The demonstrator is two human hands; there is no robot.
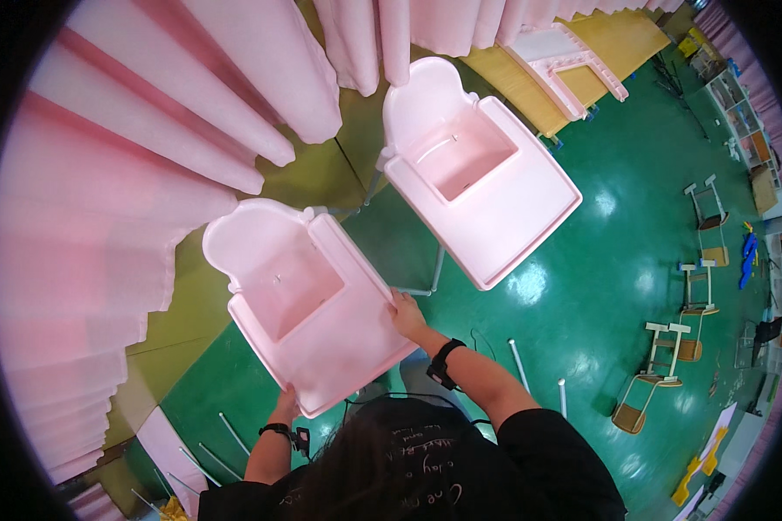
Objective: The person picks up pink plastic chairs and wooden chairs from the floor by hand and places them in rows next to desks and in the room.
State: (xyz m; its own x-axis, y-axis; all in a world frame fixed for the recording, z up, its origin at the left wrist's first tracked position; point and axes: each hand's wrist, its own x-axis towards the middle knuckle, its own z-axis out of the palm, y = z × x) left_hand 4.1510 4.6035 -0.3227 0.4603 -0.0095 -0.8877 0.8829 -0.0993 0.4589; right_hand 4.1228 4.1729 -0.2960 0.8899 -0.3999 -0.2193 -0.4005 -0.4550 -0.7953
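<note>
A pink high chair with a wide tray stands right in front of me. My right hand grips the tray's right edge, thumb on top. At its near left edge, my left hand holds on too; its fingers are partly hidden below the rim. Both wrists wear a black strap with a small device. A second pink high chair, of the same shape, stands just beyond to the right, apart from my hands. Its seat and tray hold nothing.
Pink curtains hang at the left and back. A yellow bench carries a pink frame. Small chairs line the right side. White rods rise from the green floor; a pink panel is at lower left.
</note>
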